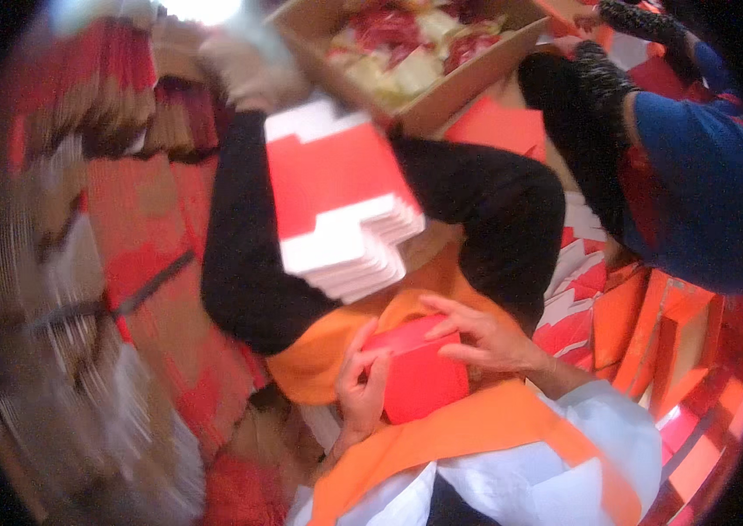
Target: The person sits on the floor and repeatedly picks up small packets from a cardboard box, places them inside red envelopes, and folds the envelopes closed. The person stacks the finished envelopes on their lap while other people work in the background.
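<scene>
A small red cardboard box [425,383] sits in my lap, its flat faces towards me and upward. My left hand [361,391] grips its left side, with thumb and fingers at the edge. From the right, my right hand [490,344] holds the box, its fingers reaching over the top face. Just ahead, across my legs, lies a stack of flat red and white box blanks [336,180], with stepped white flaps fanned towards me. An orange apron [476,427] covers my front beneath the box.
Bundles of folded red and brown cardboard [148,263] line the left. Ahead stands an open carton [468,81] of red and yellow wrapped items. At right sits a co-worker in a blue top [696,175], beside scattered red and white blanks [577,280] and orange boxes [674,324].
</scene>
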### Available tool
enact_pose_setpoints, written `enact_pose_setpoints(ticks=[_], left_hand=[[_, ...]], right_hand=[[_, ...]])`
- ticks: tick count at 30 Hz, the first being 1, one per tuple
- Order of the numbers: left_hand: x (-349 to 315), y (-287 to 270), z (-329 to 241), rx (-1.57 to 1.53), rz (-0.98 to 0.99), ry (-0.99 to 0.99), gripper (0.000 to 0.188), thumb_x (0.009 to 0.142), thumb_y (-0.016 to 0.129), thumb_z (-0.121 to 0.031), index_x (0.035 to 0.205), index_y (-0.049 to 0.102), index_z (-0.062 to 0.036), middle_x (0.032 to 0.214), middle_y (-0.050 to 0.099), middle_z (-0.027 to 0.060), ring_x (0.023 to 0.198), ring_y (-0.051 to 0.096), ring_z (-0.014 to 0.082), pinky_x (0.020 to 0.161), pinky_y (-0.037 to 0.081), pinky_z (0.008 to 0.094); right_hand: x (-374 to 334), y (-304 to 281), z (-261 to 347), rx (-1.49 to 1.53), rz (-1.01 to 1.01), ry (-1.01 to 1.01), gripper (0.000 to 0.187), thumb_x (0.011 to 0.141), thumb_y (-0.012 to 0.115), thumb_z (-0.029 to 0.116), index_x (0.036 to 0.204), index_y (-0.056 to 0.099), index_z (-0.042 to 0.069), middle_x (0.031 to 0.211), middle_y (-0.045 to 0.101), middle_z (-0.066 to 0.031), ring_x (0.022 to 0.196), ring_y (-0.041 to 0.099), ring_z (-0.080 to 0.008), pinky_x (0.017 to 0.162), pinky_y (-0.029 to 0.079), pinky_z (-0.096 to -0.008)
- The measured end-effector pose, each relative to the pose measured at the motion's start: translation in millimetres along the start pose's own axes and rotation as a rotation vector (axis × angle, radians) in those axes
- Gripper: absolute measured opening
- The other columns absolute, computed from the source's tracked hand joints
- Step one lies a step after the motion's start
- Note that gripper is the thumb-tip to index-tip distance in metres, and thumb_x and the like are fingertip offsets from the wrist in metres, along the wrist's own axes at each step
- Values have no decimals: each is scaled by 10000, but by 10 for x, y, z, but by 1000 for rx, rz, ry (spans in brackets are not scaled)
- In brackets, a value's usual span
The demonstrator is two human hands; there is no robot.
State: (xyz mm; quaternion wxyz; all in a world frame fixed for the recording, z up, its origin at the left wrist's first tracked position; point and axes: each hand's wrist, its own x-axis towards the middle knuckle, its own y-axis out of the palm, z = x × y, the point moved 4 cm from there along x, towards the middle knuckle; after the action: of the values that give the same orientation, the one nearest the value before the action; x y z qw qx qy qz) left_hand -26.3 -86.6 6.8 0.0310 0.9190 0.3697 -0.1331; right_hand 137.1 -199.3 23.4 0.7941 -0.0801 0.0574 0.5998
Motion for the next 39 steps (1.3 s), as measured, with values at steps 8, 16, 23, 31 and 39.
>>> enact_pose_setpoints(ticks=[8,16,23,31,39], left_hand=[[834,227,-859,-71,-77,403,244,916,438,-202,977,573,-9,1306,408,194,1206,410,296,995,347,407],[1083,90,-452,-96,-181,232,165,874,477,-48,1010,555,2,1239,471,137,1168,439,219,996,314,327],[1444,-253,-236,555,-294,272,305,831,554,-98,1099,505,38,1253,445,184,1179,418,283,1002,315,365],[1576,-175,-185,679,-264,324,356,822,561,-95,1139,481,46,1264,410,222,1205,370,344,1015,291,406],[1839,897,-619,145,153,268,331,864,511,-91,1165,494,43,1223,509,168,1138,485,233,971,363,318]], right_hand=[[-82,-1211,368,164,-534,-31,298,832,560,193,1070,548,13,1157,538,-118,1095,497,-210,950,381,-353],[434,-2448,-281,367,-1098,-97,431,922,472,263,1264,420,6,1222,499,-97,1106,489,-181,939,382,-305],[466,-2773,-1205,-262,-879,132,464,905,487,308,1223,464,-28,1187,526,-127,1097,482,-188,953,351,-300],[594,-2799,-1346,-122,-900,159,578,855,556,365,1284,384,17,1063,533,-96,941,516,-193,862,402,-307],[639,-2456,-1103,525,-993,100,423,855,569,336,1156,481,52,1070,540,-68,951,520,-176,859,414,-315]])
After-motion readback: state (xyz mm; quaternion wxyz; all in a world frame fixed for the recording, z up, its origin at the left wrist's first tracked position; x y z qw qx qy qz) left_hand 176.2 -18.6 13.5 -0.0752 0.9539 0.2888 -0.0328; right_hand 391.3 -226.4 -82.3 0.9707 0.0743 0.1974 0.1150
